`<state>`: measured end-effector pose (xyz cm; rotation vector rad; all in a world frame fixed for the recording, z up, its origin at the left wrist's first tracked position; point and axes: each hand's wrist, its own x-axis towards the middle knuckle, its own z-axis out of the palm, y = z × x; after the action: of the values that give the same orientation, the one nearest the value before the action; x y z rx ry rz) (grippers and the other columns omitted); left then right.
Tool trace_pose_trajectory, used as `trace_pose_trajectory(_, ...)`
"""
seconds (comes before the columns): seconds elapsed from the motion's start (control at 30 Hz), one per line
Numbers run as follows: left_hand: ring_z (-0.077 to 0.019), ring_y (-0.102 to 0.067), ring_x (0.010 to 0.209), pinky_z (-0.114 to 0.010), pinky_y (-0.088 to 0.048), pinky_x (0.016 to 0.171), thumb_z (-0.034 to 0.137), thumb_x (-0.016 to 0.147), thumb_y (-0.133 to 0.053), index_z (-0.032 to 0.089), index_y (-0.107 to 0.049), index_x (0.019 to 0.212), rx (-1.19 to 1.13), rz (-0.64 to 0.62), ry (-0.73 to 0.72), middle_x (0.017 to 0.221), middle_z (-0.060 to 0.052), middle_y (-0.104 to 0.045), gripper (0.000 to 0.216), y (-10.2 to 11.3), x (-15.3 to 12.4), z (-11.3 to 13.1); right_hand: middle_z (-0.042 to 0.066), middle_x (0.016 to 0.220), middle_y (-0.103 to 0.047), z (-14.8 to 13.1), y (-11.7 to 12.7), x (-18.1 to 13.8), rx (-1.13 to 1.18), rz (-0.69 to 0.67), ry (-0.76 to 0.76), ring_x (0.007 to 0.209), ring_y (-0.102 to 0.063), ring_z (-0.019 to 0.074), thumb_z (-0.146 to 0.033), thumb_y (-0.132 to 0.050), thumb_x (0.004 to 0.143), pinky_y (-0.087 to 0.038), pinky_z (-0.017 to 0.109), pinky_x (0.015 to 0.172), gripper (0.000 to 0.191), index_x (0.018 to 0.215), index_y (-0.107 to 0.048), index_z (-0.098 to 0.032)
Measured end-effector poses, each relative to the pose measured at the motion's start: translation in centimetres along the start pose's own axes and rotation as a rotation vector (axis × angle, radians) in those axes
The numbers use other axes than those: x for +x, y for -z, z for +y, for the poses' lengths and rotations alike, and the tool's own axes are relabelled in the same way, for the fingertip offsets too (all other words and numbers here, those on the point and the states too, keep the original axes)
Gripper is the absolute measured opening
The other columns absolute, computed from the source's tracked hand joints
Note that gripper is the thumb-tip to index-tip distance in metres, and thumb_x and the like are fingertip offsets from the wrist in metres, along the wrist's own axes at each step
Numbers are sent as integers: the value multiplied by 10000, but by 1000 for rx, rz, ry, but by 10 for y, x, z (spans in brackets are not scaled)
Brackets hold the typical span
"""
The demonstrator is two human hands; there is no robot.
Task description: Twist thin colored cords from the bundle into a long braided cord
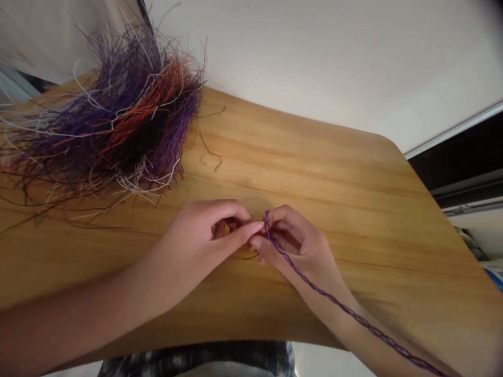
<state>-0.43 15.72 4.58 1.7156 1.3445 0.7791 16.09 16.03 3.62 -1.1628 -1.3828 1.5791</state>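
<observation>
My left hand [208, 230] and my right hand [298, 243] meet fingertip to fingertip over the middle of a wooden table [314, 167]. Both hands are closed in a pinch on the upper end of a purple braided cord [334, 301]. The cord runs from the pinch down over the back of my right hand and along my right forearm toward the lower right corner. A thin dark strand shows just under the fingers, on the wood.
A big loose pile of purple, orange, black and white strands [113, 120] lies at the table's far left. One stray dark strand [210, 152] lies beside it. A white wall rises behind the table; checked cloth [196, 364] shows at the near edge.
</observation>
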Motion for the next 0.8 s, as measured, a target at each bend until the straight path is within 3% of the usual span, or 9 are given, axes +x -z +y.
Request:
trace_pose_trajectory(0.33, -111, -512, 558, -232, -343, 543, 287, 841, -569, 187, -606, 676, 182, 56, -140, 615, 41, -597, 197, 5, 3, -3, -5, 676, -664, -6, 7, 2, -54, -3, -48, 604, -606, 105, -223, -696, 759, -485, 210, 537, 84, 790, -635, -173)
trace_pose_trajectory(0.63, -136, -539, 624, -238, -353, 562, 331, 852, -556, 190, -578, 701, 166, 56, -35, 652, 39, -603, 208, 12, 7, -5, 2, 601, -668, -9, 22, 6, -35, -61, -105, 529, -578, 98, -255, -720, 755, -476, 216, 498, 114, 726, -664, -161)
trace_pose_trajectory(0.8, -129, -551, 623, -225, -379, 568, 337, 863, -527, 205, -605, 808, 15, -79, 14, 673, 46, -608, 164, 9, 7, -6, 10, 625, -673, -9, 22, 5, -22, -129, -115, 544, -573, 98, -232, -681, 791, -463, 217, 504, 82, 759, -670, -157)
